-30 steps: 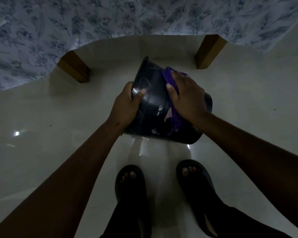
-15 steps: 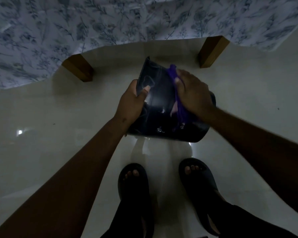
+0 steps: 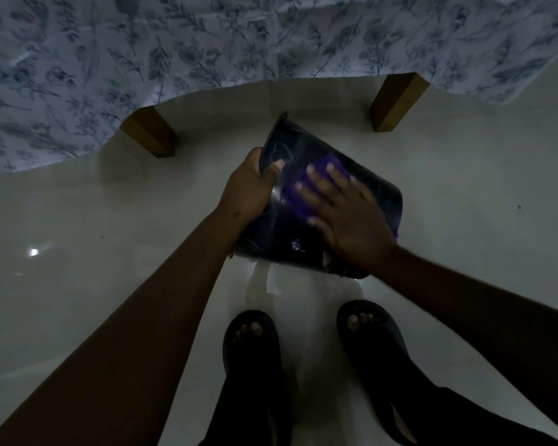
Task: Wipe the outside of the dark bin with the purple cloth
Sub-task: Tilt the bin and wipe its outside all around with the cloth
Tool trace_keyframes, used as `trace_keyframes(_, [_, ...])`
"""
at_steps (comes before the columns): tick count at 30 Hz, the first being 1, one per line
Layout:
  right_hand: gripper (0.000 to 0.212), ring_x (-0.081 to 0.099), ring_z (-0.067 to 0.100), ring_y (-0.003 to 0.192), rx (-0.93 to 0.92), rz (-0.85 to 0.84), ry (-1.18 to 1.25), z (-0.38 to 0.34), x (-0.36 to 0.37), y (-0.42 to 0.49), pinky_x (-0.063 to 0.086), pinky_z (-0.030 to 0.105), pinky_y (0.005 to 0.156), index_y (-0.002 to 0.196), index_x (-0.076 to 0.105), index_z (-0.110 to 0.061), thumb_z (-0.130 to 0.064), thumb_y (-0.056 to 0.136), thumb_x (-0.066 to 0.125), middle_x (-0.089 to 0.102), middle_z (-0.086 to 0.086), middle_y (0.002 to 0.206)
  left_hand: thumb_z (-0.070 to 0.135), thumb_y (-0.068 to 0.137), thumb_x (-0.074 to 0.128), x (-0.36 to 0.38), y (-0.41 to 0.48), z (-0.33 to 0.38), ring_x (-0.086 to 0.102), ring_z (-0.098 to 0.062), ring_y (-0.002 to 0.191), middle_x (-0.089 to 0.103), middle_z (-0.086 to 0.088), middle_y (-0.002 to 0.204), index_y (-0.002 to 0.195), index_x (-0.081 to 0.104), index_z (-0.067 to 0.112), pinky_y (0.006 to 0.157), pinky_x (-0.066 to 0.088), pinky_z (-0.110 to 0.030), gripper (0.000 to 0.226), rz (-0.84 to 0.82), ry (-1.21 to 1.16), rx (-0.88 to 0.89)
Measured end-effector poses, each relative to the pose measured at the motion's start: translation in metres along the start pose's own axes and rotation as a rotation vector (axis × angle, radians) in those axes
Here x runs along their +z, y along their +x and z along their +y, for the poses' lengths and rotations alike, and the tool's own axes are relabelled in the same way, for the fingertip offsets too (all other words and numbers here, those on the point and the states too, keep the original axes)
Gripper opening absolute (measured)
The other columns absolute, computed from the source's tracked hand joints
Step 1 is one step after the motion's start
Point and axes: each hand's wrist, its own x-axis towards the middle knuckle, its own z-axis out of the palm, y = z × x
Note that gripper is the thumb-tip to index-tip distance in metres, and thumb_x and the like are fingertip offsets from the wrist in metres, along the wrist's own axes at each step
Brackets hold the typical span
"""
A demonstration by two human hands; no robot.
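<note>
The dark bin [image 3: 319, 201] is held tilted on its side above the pale glossy floor [image 3: 78, 239], in front of the person's two feet, its glossy wall turned up toward the camera and its rim end pointing away toward the bed. The purple cloth [image 3: 306, 185] lies flat against that upturned wall, mostly covered by the right hand [image 3: 345, 214], whose fingers are spread wide and pressed palm-down over it; this grip is an open, flat press rather than a clench, with purple fabric showing past the fingertips and a small bit at the bin's right edge. The left hand [image 3: 248, 191] has its grip closed on the bin's left side near the rim, thumb on the outer wall and the fingers wrapped out of sight around the edge. Below the bin stand two dark sandals [image 3: 255, 352] with bare toes showing. Beyond the bin, two wooden bed legs [image 3: 152, 133] rest on the floor, and a floral bedsheet [image 3: 174, 43] hangs over them across the top of the view.
</note>
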Motion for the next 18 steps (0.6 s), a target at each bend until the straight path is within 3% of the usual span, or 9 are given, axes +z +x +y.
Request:
trace_keyframes(5, [0.053, 0.038, 0.025, 0.138, 0.441, 0.054, 0.262, 0.028, -0.016, 0.064, 0.032, 0.044, 0.112, 0.148, 0.031, -0.018, -0.043, 0.101, 0.026, 0.039, 0.008, 0.151, 0.035, 0.099, 0.045, 0.001, 0.000, 0.004, 0.058, -0.015, 0.089, 0.059, 0.002, 0.103, 0.122, 0.050, 0.015, 0.065, 0.041, -0.018, 0.030, 0.032, 0.025, 0.003])
trace_keyframes(7, [0.054, 0.029, 0.026, 0.143, 0.407, 0.049, 0.173, 0.015, -0.011, 0.052, 0.026, 0.044, 0.115, 0.150, 0.025, -0.020, -0.043, 0.101, 0.024, 0.032, 0.007, 0.155, 0.036, 0.099, 0.045, 0.002, 0.003, 0.003, 0.058, -0.015, 0.085, 0.060, 0.001, 0.102, 0.121, 0.051, 0.016, 0.063, 0.041, -0.019, 0.030, 0.038, 0.035, -0.015])
trace_keyframes(10, [0.060, 0.005, 0.029, 0.149, 0.154, -0.010, 0.027, -0.021, 0.004, -0.002, 0.010, 0.050, 0.118, 0.152, 0.013, -0.027, -0.049, 0.099, 0.029, 0.010, 0.003, 0.162, 0.037, 0.099, 0.046, 0.003, 0.009, 0.005, 0.061, -0.017, 0.087, 0.063, -0.001, 0.103, 0.120, 0.052, 0.016, 0.065, 0.044, -0.023, 0.030, 0.038, 0.029, -0.027])
trace_keyframes(13, [0.066, 0.003, 0.032, 0.148, 0.034, 0.005, -0.024, -0.033, 0.018, -0.028, 0.008, 0.053, 0.118, 0.152, 0.013, -0.027, -0.053, 0.096, 0.036, 0.008, 0.005, 0.161, 0.035, 0.099, 0.046, 0.005, 0.012, 0.008, 0.061, -0.018, 0.093, 0.062, 0.000, 0.106, 0.120, 0.052, 0.016, 0.073, 0.044, -0.026, 0.030, 0.047, 0.030, -0.013])
trace_keyframes(16, [0.059, 0.009, 0.027, 0.148, 0.151, 0.052, 0.061, -0.019, 0.003, -0.002, 0.009, 0.046, 0.117, 0.151, 0.017, -0.027, -0.049, 0.098, 0.030, 0.014, 0.003, 0.161, 0.034, 0.100, 0.045, 0.005, 0.014, 0.014, 0.058, -0.012, 0.085, 0.060, 0.001, 0.105, 0.123, 0.051, 0.016, 0.061, 0.040, -0.017, 0.031, 0.031, 0.023, -0.020])
trace_keyframes(18, [0.055, 0.023, 0.026, 0.145, 0.309, 0.112, 0.184, 0.000, -0.010, 0.030, 0.017, 0.042, 0.114, 0.150, 0.026, -0.024, -0.046, 0.099, 0.029, 0.027, 0.005, 0.158, 0.033, 0.100, 0.045, 0.006, 0.015, 0.018, 0.056, -0.013, 0.087, 0.059, 0.001, 0.104, 0.124, 0.051, 0.014, 0.058, 0.037, -0.014, 0.032, 0.042, 0.035, -0.016])
